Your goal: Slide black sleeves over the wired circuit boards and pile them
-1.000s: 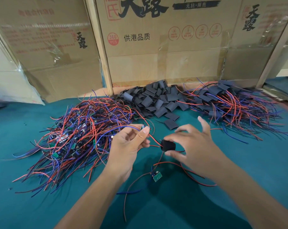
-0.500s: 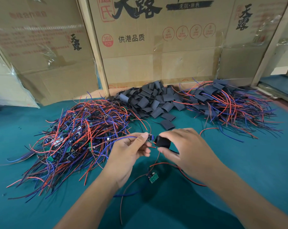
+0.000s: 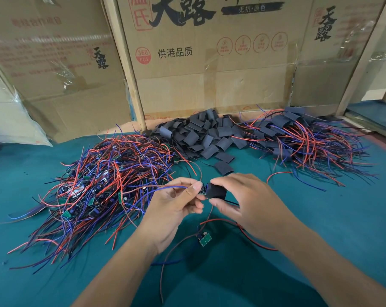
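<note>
My left hand (image 3: 176,202) pinches a small wired circuit board (image 3: 202,189) by its end, its blue and red wires trailing left. My right hand (image 3: 243,196) grips a black sleeve (image 3: 216,191) whose open mouth meets the board's tip. A second bare green board (image 3: 205,238) hangs or lies just below the hands, with red and black wires. A tangle of unsleeved wired boards (image 3: 99,185) lies on the left, loose black sleeves (image 3: 201,136) are heaped in the middle back, and sleeved boards (image 3: 302,140) are piled at the back right.
Everything sits on a teal cloth-covered table (image 3: 342,218). Large cardboard boxes (image 3: 209,63) and wooden posts form a wall along the back edge. A single loose sleeve (image 3: 224,168) lies just beyond my hands.
My right hand has brought the black sleeve left up to the board in my left hand, and its fingers have curled round the sleeve. The camera has shifted slightly.
</note>
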Action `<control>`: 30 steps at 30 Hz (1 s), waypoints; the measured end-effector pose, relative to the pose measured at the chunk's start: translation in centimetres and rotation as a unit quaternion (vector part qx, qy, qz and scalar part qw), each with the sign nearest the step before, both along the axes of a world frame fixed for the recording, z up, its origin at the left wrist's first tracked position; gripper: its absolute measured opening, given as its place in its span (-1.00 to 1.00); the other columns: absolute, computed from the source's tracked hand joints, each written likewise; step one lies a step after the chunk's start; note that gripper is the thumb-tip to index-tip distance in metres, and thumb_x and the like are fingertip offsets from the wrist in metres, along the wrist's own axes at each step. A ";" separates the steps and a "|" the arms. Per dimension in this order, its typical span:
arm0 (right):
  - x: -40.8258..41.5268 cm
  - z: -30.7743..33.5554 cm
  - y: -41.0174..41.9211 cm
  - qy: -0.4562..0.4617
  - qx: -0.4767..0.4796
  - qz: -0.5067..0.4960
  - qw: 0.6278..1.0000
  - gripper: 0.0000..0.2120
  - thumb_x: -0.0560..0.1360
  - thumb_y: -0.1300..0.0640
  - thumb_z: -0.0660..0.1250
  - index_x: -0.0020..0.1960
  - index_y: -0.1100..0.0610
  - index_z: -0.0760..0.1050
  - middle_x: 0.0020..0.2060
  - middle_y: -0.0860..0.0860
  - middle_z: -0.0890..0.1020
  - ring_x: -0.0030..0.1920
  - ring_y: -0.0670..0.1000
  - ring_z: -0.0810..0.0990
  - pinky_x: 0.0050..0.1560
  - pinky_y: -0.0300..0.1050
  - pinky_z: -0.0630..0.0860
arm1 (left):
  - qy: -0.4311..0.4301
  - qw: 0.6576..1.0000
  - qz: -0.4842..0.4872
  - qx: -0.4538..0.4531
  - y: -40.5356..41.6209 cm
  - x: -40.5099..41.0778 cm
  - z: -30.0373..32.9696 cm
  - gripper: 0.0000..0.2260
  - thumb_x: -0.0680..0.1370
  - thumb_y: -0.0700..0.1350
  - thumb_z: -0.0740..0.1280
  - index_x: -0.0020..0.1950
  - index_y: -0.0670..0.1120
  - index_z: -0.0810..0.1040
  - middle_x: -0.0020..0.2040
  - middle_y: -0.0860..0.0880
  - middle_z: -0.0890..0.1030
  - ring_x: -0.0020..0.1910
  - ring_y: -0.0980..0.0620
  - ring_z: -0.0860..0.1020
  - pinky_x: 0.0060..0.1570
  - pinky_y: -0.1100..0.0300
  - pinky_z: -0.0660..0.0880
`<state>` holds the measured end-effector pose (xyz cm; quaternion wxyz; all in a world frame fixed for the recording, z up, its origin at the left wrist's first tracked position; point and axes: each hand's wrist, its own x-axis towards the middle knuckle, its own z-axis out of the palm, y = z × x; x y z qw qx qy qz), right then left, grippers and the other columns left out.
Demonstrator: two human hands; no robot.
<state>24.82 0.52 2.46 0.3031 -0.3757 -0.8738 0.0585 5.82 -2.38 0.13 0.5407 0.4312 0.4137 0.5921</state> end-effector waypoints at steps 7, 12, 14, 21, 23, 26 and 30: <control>0.1 0.1 0.1 -0.012 0.008 0.013 1.000 -0.68 0.51 -0.01 0.33 0.18 0.15 0.57 -0.05 0.03 0.64 -0.02 0.14 0.58 -0.01 0.06 0.52 | 0.031 0.999 0.010 -0.002 0.1 0.1 -0.1 -0.81 0.44 -0.06 0.44 -0.06 -0.16 0.65 -0.23 -0.12 0.62 -0.31 0.03 0.53 -0.26 0.21 0.52; 0.0 -0.3 0.3 -0.018 0.019 0.022 0.999 -0.71 0.54 0.05 0.39 0.20 0.16 0.56 -0.04 0.05 0.63 0.00 0.14 0.57 -0.02 0.08 0.51 | 0.036 0.999 0.011 -0.021 0.2 0.0 -0.2 -0.75 0.47 -0.03 0.41 0.01 -0.20 0.64 -0.20 -0.15 0.62 -0.30 -0.01 0.54 -0.28 0.19 0.52; 0.0 -0.4 0.5 -0.019 0.018 0.021 0.999 -0.70 0.55 0.04 0.38 0.22 0.16 0.56 -0.02 0.05 0.63 0.02 0.14 0.56 -0.01 0.08 0.51 | 0.038 0.999 0.010 -0.030 0.3 -0.1 -0.2 -0.73 0.47 -0.04 0.40 0.04 -0.21 0.62 -0.18 -0.17 0.64 -0.30 -0.04 0.57 -0.28 0.18 0.54; 0.1 -0.8 0.7 -0.024 0.032 0.030 0.999 -0.69 0.54 0.02 0.37 0.21 0.17 0.56 -0.04 0.06 0.64 0.01 0.15 0.58 -0.04 0.08 0.52 | 0.099 0.995 -0.003 -0.033 0.3 -0.3 -0.3 -0.86 0.59 -0.16 0.36 -0.16 -0.08 0.64 -0.20 -0.15 0.62 -0.33 -0.03 0.55 -0.35 0.18 0.52; 0.1 -0.9 0.8 -0.021 0.029 0.033 0.999 -0.69 0.55 0.02 0.37 0.22 0.16 0.56 -0.04 0.05 0.64 0.01 0.13 0.58 -0.04 0.05 0.51 | 0.105 0.994 0.001 -0.033 0.3 -0.2 -0.3 -0.87 0.59 -0.16 0.36 -0.15 -0.13 0.59 -0.25 -0.11 0.57 -0.36 -0.02 0.50 -0.38 0.18 0.48; 0.0 -1.0 0.8 -0.012 0.016 0.045 0.999 -0.69 0.55 0.01 0.37 0.22 0.15 0.55 -0.03 0.05 0.63 0.02 0.12 0.57 -0.02 0.08 0.51 | 0.086 0.995 -0.004 -0.045 0.3 -0.3 -0.2 -0.87 0.59 -0.18 0.34 -0.15 -0.16 0.53 -0.29 -0.06 0.52 -0.38 0.00 0.44 -0.38 0.19 0.43; 0.0 -1.1 0.7 -0.004 0.008 0.053 0.999 -0.69 0.56 -0.01 0.35 0.23 0.13 0.54 -0.01 0.02 0.63 0.04 0.09 0.56 0.00 0.07 0.51 | 0.068 0.996 -0.021 -0.052 0.2 -0.5 0.0 -0.86 0.59 -0.19 0.34 -0.17 -0.15 0.53 -0.30 -0.05 0.50 -0.38 0.02 0.41 -0.36 0.21 0.42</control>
